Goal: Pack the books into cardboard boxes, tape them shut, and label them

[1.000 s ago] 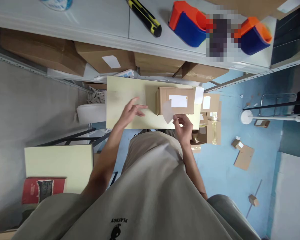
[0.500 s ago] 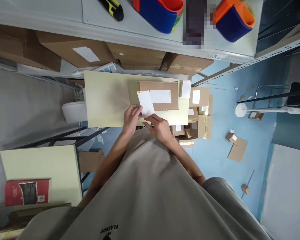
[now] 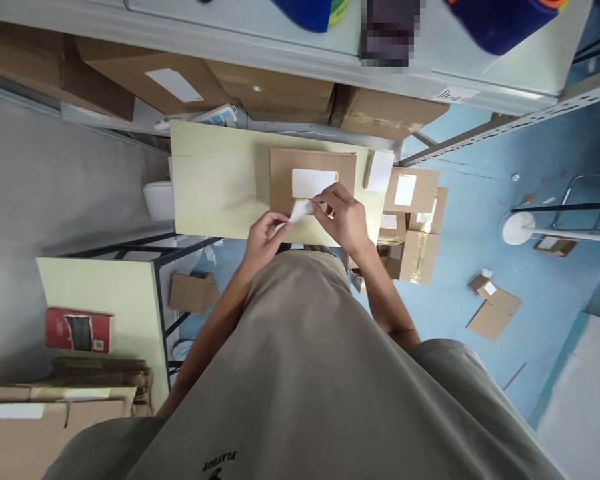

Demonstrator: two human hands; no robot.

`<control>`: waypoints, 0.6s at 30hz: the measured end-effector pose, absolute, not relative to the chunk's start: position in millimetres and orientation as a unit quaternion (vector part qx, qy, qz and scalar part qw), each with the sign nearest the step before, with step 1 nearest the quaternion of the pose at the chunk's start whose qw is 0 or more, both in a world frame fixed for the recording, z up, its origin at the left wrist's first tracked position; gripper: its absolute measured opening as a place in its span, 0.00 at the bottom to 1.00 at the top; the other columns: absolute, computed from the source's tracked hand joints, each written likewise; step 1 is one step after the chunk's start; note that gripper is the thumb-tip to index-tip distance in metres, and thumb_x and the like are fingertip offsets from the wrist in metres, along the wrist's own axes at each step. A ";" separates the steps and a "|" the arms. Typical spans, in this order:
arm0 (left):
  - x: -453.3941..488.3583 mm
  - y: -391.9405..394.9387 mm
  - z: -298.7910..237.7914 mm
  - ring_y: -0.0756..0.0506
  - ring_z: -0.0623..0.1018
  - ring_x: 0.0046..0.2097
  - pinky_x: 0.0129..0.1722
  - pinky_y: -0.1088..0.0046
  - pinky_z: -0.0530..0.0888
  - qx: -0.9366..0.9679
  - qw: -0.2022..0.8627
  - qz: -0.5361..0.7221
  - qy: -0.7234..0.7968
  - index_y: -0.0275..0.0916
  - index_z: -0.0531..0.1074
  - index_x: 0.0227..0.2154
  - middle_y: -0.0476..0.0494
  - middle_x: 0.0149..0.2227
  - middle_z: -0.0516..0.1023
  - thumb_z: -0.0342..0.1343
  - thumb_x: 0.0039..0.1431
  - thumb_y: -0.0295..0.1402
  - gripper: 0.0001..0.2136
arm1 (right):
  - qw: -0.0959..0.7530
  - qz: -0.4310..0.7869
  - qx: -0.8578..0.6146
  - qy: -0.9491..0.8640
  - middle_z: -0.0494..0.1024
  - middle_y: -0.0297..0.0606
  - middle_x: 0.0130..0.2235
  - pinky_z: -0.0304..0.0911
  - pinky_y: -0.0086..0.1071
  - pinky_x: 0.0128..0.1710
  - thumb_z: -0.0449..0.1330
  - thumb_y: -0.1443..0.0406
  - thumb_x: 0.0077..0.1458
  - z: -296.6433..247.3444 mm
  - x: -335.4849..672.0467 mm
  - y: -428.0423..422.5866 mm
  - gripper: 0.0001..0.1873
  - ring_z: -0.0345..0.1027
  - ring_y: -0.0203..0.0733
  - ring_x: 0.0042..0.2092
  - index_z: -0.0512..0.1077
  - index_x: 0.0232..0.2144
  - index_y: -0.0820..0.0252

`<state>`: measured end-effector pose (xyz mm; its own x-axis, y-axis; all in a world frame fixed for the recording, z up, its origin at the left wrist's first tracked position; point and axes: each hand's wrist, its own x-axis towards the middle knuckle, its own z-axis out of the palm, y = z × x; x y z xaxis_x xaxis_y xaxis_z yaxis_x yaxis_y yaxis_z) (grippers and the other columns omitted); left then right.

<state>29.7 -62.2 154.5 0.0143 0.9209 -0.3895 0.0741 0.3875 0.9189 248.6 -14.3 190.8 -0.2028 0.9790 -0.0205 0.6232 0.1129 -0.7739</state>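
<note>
A small white label (image 3: 301,210) with a yellow mark at its edge hangs between my two hands, bent along its length. My left hand (image 3: 265,237) pinches its lower left end. With fingers and thumb together, my right hand (image 3: 344,217) grips the upper right end. Just beyond them a flat brown cardboard box (image 3: 283,175) lies on the pale yellow table (image 3: 215,180). Another white label (image 3: 314,181) with a yellow mark is on top of that box, partly covered by my right fingers. A stack of white labels (image 3: 380,171) lies right of the box.
Brown cartons (image 3: 275,87) fill the shelf behind the table. More labelled boxes (image 3: 413,190) are piled at the right, above the blue floor (image 3: 460,233). At lower left, a red package (image 3: 80,330) lies on another yellow tabletop (image 3: 95,283), near flattened cardboard (image 3: 55,433).
My right hand has moved up and right, taking hold of the label's upper end. The label, flat before, is now bent and lower. The view has shifted slightly.
</note>
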 end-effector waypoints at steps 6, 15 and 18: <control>35.8 -68.5 137.2 0.37 0.72 0.70 0.64 0.56 0.73 0.300 0.532 0.426 0.668 0.54 0.67 0.64 0.38 0.67 0.74 0.73 0.54 0.49 0.36 | 0.256 0.356 -0.524 -0.730 0.81 0.39 0.48 0.72 0.35 0.39 0.58 0.62 0.72 196.0 246.8 -44.2 0.09 0.75 0.40 0.38 0.80 0.43 0.53; 30.6 -63.3 122.6 0.46 0.83 0.44 0.46 0.70 0.79 0.330 0.488 0.409 0.697 0.42 0.78 0.44 0.42 0.42 0.85 0.66 0.59 0.55 0.22 | 0.338 0.375 -0.541 -0.673 0.80 0.38 0.44 0.73 0.36 0.36 0.60 0.56 0.72 204.9 257.9 -64.7 0.11 0.73 0.39 0.35 0.81 0.41 0.50; 28.2 -49.6 119.0 0.45 0.83 0.41 0.44 0.69 0.79 0.364 0.482 0.392 0.694 0.41 0.80 0.41 0.43 0.38 0.85 0.67 0.58 0.54 0.21 | 0.380 0.366 -0.594 -0.607 0.79 0.38 0.43 0.73 0.35 0.34 0.62 0.51 0.71 191.9 263.1 -54.7 0.15 0.72 0.38 0.34 0.80 0.39 0.52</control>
